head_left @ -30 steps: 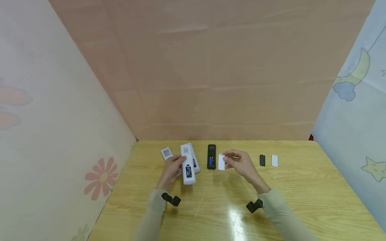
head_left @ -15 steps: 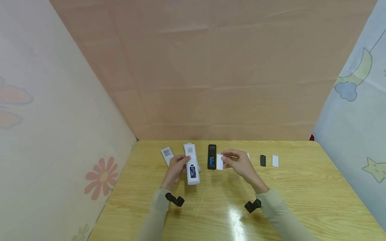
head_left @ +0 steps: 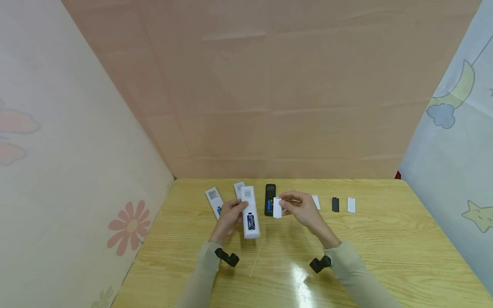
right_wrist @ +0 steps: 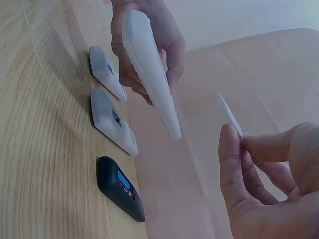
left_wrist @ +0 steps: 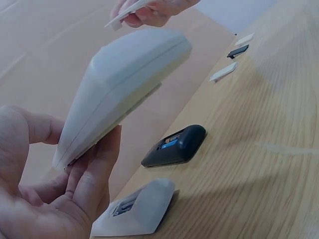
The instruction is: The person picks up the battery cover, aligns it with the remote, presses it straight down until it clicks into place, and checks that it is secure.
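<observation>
My left hand (head_left: 230,216) grips a white remote control (head_left: 250,214) above the table, its back facing up. Two batteries (head_left: 251,222) show in its uncovered compartment. Between thumb and fingers, my right hand (head_left: 304,208) pinches a white battery cover (head_left: 277,207), held up just right of the remote and overlapping a black remote (head_left: 270,192) in the head view. In the right wrist view the cover (right_wrist: 230,114) and the held remote (right_wrist: 152,69) are apart, both off the table.
Two more white remotes lie on the table, one left (head_left: 213,196) and one (head_left: 238,186) partly hidden behind the held remote. To the right lie a white cover (head_left: 316,202), a black cover (head_left: 335,204) and another white cover (head_left: 351,205). A pink wall backdrop (head_left: 269,107) rises behind.
My left hand has carried the white remote to the right, uncovering more of the remotes behind. My right hand has moved slightly left with the battery cover, narrowing the gap.
</observation>
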A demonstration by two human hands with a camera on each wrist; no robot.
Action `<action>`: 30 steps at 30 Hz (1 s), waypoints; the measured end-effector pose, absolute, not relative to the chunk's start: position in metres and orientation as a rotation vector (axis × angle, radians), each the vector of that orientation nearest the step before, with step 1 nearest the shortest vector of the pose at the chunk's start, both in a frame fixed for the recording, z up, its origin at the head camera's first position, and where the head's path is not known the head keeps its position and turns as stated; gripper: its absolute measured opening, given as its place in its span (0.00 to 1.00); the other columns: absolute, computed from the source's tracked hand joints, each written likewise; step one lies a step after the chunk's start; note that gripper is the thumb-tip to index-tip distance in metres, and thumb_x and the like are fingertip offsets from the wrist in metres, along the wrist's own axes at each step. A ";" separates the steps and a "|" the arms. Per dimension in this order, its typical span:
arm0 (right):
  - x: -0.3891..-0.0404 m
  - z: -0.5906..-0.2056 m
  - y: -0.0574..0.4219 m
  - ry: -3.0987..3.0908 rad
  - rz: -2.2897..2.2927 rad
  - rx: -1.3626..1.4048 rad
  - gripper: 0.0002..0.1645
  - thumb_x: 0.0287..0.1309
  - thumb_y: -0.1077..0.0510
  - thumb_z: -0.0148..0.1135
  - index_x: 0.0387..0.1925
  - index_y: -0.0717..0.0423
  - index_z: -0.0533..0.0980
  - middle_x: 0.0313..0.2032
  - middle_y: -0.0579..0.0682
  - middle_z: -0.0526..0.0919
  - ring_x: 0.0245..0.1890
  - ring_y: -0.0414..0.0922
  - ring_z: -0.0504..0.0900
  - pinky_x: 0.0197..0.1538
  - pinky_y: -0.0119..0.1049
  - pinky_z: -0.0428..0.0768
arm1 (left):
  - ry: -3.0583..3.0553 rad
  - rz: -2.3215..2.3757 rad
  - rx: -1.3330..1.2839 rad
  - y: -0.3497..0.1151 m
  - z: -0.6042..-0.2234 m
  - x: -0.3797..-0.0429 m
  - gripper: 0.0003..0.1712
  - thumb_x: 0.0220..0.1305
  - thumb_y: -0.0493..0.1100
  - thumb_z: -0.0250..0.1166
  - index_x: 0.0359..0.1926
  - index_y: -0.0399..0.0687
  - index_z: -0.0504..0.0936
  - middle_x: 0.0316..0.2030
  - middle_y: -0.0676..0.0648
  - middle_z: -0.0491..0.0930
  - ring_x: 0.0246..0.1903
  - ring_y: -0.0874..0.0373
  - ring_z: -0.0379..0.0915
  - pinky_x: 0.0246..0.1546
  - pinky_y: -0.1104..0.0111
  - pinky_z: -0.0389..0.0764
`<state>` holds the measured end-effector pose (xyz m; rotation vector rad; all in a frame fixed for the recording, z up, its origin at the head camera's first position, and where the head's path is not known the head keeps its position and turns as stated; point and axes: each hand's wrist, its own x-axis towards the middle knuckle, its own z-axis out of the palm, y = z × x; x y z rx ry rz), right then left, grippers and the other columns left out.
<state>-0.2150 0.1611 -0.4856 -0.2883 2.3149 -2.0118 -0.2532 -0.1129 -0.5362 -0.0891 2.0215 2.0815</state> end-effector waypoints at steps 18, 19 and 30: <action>-0.208 -0.490 0.150 2.332 -1.997 -0.269 0.15 0.72 0.62 0.68 0.56 0.65 0.84 0.48 0.65 0.85 0.40 0.49 0.90 0.46 0.48 0.91 | 2.024 2.039 -0.104 -0.094 -0.542 -0.250 0.28 0.76 0.49 0.68 0.65 0.32 0.79 0.47 0.39 0.88 0.35 0.59 0.85 0.31 0.72 0.84; -0.208 -0.490 0.149 2.334 -1.996 -0.270 0.15 0.72 0.62 0.68 0.56 0.65 0.84 0.49 0.64 0.85 0.40 0.49 0.90 0.47 0.50 0.91 | 2.025 2.038 -0.101 -0.093 -0.542 -0.250 0.28 0.76 0.49 0.68 0.65 0.32 0.79 0.47 0.39 0.88 0.35 0.59 0.85 0.31 0.72 0.84; -0.205 -0.491 0.142 2.308 -2.006 -0.291 0.15 0.72 0.64 0.67 0.56 0.67 0.83 0.50 0.65 0.85 0.44 0.51 0.90 0.46 0.42 0.91 | 2.025 2.030 -0.074 -0.081 -0.545 -0.247 0.29 0.74 0.50 0.69 0.64 0.32 0.80 0.42 0.42 0.87 0.32 0.60 0.82 0.28 0.72 0.82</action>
